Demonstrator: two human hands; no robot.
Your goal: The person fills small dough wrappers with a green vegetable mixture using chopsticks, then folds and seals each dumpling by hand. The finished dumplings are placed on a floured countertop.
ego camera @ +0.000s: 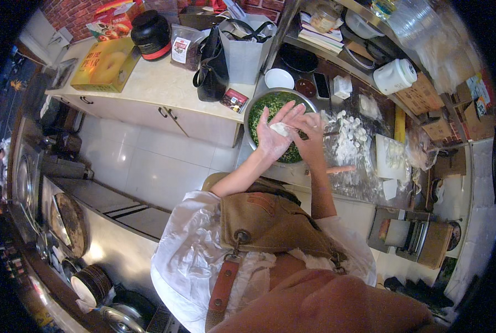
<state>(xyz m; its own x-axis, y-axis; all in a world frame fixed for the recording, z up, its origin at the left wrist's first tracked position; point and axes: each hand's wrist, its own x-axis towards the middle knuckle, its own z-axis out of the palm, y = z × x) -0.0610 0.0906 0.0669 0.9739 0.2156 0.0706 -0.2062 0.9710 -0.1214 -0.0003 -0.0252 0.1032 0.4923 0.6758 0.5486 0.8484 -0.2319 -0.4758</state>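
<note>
My left hand [270, 139] is palm up, fingers spread, over a large metal bowl [246, 125] of chopped green filling [270, 100]. On that palm rests a small white dough wrapper [279, 129]. My right hand [311, 132] is at the wrapper's right edge with its fingers bent; whether they pinch it is hard to tell. Both hands look dusted with flour. Right of the bowl, several small dough pieces [354, 127] lie on the floured dark worktop [352, 183]. A wooden rolling pin [341, 169] lies nearer to me, partly behind my right forearm.
Behind the bowl are a white bowl [279, 78], a phone [321, 85] and a small reddish-brown dish [305, 87]. A white tray [387, 156] with pale pieces stands at the right. A shelf with a white tub [395, 76] overhangs there. Bags and a yellow box [102, 66] occupy the left counter.
</note>
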